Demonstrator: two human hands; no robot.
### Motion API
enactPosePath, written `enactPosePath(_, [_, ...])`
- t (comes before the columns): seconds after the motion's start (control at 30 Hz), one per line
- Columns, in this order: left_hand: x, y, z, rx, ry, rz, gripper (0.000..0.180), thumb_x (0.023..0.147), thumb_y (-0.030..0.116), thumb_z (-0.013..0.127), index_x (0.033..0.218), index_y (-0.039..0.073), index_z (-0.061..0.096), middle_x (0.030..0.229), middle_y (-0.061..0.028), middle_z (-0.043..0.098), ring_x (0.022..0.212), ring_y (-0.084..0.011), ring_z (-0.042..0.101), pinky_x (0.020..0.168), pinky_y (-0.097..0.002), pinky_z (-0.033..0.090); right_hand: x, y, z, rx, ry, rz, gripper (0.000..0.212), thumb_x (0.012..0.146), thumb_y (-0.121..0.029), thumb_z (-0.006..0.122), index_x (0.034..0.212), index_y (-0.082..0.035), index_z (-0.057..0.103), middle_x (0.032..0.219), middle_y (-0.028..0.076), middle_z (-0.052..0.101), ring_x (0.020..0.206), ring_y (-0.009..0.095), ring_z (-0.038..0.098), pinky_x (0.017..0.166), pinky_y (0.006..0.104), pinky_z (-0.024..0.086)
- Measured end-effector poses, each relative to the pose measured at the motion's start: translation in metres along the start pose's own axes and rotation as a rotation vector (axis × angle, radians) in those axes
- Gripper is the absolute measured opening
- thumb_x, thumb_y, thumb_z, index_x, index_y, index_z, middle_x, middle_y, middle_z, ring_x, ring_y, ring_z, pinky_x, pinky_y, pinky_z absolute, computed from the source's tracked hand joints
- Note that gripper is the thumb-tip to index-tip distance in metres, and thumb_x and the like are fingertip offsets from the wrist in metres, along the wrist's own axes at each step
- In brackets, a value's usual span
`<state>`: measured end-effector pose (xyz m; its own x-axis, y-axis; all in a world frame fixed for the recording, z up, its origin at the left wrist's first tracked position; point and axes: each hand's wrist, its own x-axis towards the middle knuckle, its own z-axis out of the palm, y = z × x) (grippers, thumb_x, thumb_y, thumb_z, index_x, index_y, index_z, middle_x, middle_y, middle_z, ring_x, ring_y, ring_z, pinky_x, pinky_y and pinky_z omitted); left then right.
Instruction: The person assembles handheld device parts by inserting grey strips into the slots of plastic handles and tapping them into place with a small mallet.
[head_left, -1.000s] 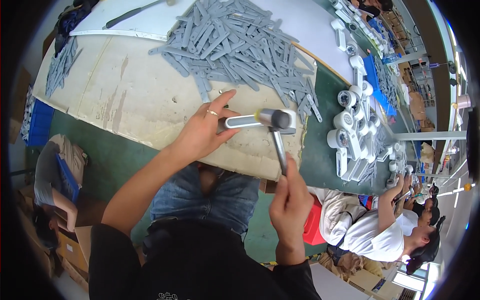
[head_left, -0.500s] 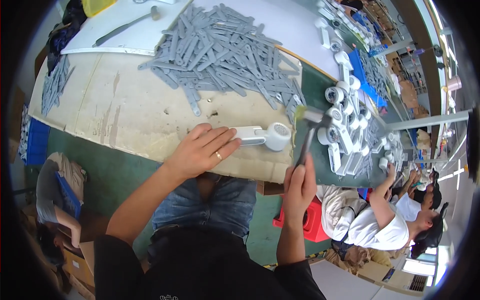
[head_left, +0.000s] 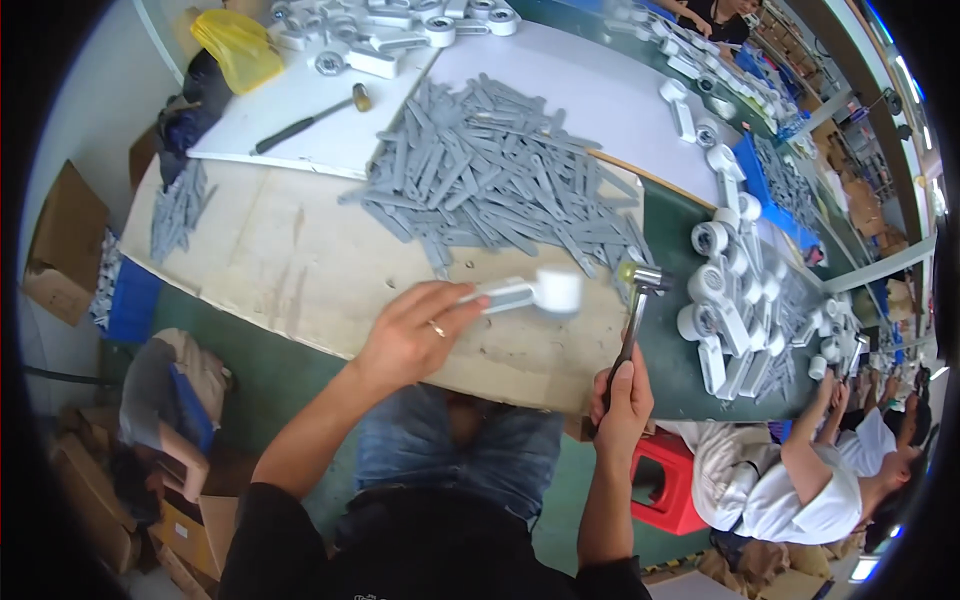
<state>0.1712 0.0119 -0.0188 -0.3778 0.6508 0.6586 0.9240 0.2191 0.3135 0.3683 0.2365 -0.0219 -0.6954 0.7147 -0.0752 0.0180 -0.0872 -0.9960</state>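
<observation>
My left hand (head_left: 412, 335) holds a white plastic part (head_left: 528, 292) with a round head, raised a little over the pale wooden board (head_left: 290, 270). My right hand (head_left: 624, 400) grips the black handle of a small hammer (head_left: 634, 318) at the board's right edge. The hammer's metal head sits just right of the white part, apart from it. A big heap of grey plastic strips (head_left: 500, 185) lies on the board beyond both hands.
Finished white round-headed parts (head_left: 725, 300) are piled on the green belt to the right, with more at the top (head_left: 390, 30). A second hammer (head_left: 305, 120) lies on a white sheet. A seated person (head_left: 800, 480) works at lower right. Cardboard boxes (head_left: 65, 240) stand left.
The left hand has lifted and swung the white part off the board. The hammer has drawn back to the right, away from the part. The view has shifted toward the table's far end.
</observation>
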Motion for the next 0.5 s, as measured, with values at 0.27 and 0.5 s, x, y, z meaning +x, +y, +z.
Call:
enactPosePath(0.27, [0.042,-0.101,-0.054,0.068,0.301,-0.502,0.034,0.088,0.004,0.077,0.122,0.008,0.076,0.104,-0.016,0.076,0.08,-0.0201,0.069,0.073,-0.0312,0.057,0.006,0.035,0.0,-0.216,-0.13,-0.134,0.041,0.111,-0.021,0.047,0.146,-0.002,0.054,0.067,-0.006,0.05,0.053,0.002,0.039,0.048,0.0198,0.03])
enactPosePath(0.5, [0.141,-0.248,-0.046,0.178,0.447,-0.8,0.042,0.09,0.032,0.075,0.125,0.01,0.074,0.074,-0.0135,0.072,0.064,-0.0191,0.067,0.069,-0.034,0.054,-0.003,0.037,-0.002,-0.231,-0.156,-0.128,0.042,0.11,-0.02,0.049,0.146,-0.001,0.053,0.07,-0.003,0.056,0.053,0.004,0.045,0.047,0.0206,0.035])
